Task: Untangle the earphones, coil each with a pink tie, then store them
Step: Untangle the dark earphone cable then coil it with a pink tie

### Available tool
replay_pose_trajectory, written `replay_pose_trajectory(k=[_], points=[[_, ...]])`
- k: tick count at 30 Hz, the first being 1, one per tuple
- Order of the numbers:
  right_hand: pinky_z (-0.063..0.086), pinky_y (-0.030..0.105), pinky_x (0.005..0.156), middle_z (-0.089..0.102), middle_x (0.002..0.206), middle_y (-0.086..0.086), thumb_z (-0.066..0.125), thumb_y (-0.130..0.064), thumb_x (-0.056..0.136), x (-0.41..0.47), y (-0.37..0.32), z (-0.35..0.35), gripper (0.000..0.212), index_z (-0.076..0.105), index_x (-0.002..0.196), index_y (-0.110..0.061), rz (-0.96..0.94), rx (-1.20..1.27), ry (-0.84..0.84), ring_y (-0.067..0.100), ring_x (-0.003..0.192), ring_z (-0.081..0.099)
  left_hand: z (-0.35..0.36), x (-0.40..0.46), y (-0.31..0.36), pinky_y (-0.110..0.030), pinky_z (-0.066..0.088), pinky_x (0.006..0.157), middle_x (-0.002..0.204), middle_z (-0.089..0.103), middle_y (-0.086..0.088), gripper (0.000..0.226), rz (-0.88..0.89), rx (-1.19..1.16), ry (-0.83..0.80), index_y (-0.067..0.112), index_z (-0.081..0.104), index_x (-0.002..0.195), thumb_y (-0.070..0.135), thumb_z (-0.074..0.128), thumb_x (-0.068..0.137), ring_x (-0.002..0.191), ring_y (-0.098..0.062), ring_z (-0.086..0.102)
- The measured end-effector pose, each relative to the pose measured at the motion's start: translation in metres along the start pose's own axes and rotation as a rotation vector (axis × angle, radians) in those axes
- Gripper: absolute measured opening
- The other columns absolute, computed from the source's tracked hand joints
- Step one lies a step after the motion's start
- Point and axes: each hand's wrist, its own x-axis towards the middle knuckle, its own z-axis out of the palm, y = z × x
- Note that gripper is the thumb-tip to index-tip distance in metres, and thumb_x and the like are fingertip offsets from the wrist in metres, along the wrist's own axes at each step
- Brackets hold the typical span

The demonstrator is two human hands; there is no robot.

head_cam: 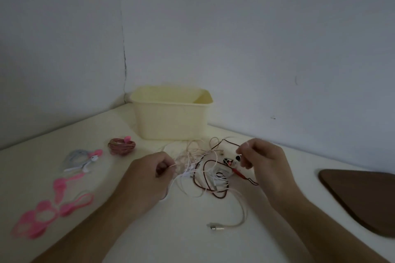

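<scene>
A pale yellow bin (171, 117) is standing open, its contents hidden. In front of it, the left hand (149, 179) and right hand (263, 162) are each pinching cords of the tangled earphones (209, 173); pink ties (42, 213) are lying well left.

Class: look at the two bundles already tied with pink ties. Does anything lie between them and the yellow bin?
Nothing visible does. The reddish bundle and the bluish-white bundle lie left of the bin, with bare table between; the bin's top is open.
</scene>
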Motion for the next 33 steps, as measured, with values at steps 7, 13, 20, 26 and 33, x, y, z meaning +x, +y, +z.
replay_pose_trajectory(k=[7,13,20,26,33], points=[[0.033,0.030,0.050,0.023,0.064,0.004,0.042,-0.009,0.105,0.019,-0.009,-0.024,0.027,0.061,0.087,-0.006,0.145,0.535,0.161,0.020,0.055,0.026,-0.008,0.011,0.004,-0.037,0.048,0.063,0.071,0.073,0.004,0.022,-0.149,-0.257,0.141,0.019,0.070,0.080,0.015,0.061,0.101,0.068,-0.032,0.061],[0.010,0.028,0.050,0.011,0.073,0.004,0.044,-0.019,0.111,0.031,-0.041,-0.047,0.026,0.069,0.105,-0.015,-0.049,0.653,0.075,0.014,0.055,0.010,-0.010,0.014,0.001,-0.039,0.045,0.067,0.066,0.069,0.001,0.029,-0.185,-0.341,0.168,0.021,0.071,0.080,0.007,0.058,0.101,0.058,-0.016,0.056],[0.016,0.033,0.054,0.025,0.071,0.010,0.046,-0.019,0.112,0.033,-0.072,-0.065,0.028,0.074,0.117,-0.020,-0.278,0.530,0.144,0.019,0.058,0.022,-0.008,0.013,-0.005,-0.040,0.046,0.066,0.064,0.066,0.006,0.029,-0.173,-0.258,0.173,0.031,0.071,0.078,0.017,0.060,0.100,0.060,-0.023,0.057],[0.022,0.032,0.059,0.042,0.079,0.005,0.050,-0.011,0.104,0.037,-0.080,-0.086,0.041,0.068,0.134,-0.033,-0.348,0.543,0.326,0.020,0.064,0.029,-0.013,0.014,-0.003,-0.037,0.041,0.067,0.067,0.063,0.004,0.022,-0.186,-0.182,0.255,0.025,0.071,0.084,0.013,0.060,0.099,0.072,-0.021,0.060],[0.034,0.020,0.049,0.052,0.076,0.003,0.059,-0.005,0.097,0.042,-0.058,-0.082,0.042,0.071,0.121,-0.037,-0.169,0.234,0.299,0.013,0.056,0.044,-0.012,0.011,0.002,-0.032,0.045,0.069,0.072,0.068,-0.001,0.023,-0.206,-0.182,0.257,0.023,0.071,0.078,0.013,0.065,0.097,0.077,-0.019,0.064]])
